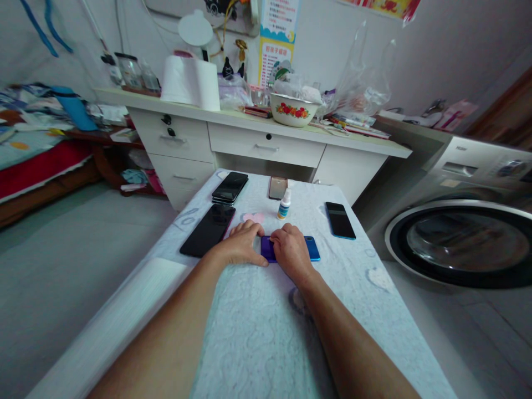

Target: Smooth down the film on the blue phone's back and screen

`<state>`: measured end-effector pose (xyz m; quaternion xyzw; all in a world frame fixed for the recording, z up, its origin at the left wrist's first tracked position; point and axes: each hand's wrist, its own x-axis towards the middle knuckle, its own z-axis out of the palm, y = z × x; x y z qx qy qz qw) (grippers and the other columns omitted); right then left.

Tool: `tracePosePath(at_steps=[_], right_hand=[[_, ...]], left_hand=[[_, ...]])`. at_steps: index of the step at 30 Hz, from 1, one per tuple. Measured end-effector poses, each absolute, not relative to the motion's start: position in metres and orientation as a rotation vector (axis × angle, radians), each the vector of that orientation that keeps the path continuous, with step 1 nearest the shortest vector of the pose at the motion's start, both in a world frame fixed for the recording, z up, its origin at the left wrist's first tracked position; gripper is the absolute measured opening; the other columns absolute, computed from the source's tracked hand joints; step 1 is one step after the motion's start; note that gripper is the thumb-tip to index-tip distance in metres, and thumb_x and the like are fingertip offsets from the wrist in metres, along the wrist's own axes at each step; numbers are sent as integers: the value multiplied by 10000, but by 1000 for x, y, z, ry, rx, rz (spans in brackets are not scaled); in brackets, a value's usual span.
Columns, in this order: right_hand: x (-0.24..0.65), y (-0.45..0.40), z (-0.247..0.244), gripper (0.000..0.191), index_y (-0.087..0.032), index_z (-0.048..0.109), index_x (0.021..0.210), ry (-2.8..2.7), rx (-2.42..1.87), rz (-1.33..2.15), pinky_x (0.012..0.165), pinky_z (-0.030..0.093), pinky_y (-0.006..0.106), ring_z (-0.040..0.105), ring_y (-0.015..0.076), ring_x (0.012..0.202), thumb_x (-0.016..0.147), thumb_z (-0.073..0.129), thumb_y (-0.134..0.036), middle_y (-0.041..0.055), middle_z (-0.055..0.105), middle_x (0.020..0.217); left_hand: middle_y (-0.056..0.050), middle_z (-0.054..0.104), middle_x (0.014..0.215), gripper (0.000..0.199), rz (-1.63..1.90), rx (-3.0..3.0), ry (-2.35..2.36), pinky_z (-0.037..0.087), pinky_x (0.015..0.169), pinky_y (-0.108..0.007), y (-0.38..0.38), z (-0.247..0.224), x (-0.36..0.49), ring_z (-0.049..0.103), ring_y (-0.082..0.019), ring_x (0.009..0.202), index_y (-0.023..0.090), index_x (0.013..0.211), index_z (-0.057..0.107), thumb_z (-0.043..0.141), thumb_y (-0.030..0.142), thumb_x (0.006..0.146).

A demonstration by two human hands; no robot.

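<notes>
A blue-purple phone [312, 249] lies back up and crosswise on the cloth-covered table. My left hand [244, 244] grips its left end, thumb at the near corner and forefinger at the far one. Over the phone's middle rests my right hand [288, 247] with its fingers bent and pressed together; whatever they hold, if anything, is hidden. A small white bottle with a blue label [284, 205] stands just beyond my hands. Left of my left hand lies a black tablet [208, 230].
Stacked dark phones [230, 187] lie at the table's far left, a smaller phone [278, 188] at the far edge, and a black phone [340, 220] on the right. A folded white sheet [120, 316] lines the left edge. Beyond are a white desk [266, 145] and a washing machine [461, 210].
</notes>
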<state>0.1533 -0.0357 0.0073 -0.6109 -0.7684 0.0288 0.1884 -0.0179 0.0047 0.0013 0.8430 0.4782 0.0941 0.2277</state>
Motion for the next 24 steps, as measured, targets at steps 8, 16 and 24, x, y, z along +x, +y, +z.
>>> tracePosePath(at_steps=[8, 16, 24], right_hand=[[146, -40, 12, 219, -193, 701, 919, -2320, -1546, 177, 781, 351, 267, 496, 166, 862, 867, 490, -166, 58, 576, 865], [148, -39, 14, 232, -190, 699, 950, -2312, -1600, 169, 797, 347, 264, 496, 167, 885, 876, 480, -169, 63, 580, 891], [158, -34, 7, 241, -204, 699, 943, -2179, -1722, 75, 814, 346, 274, 505, 180, 891, 878, 469, -180, 66, 580, 888]], left_hand=[[-26, 470, 1128, 623, 242, 2319, 1324, 394, 909, -352, 2, 5, -16, 453, -263, 1113, 261, 1006, 488, 761, 477, 489], [-26, 473, 1123, 631, 246, 2329, 1317, 391, 911, -350, 4, 4, -16, 450, -264, 1116, 258, 1015, 493, 755, 497, 493], [-20, 467, 1140, 656, 263, 2334, 1321, 375, 932, -353, 5, 0, -18, 446, -260, 1124, 280, 1041, 490, 747, 523, 489]])
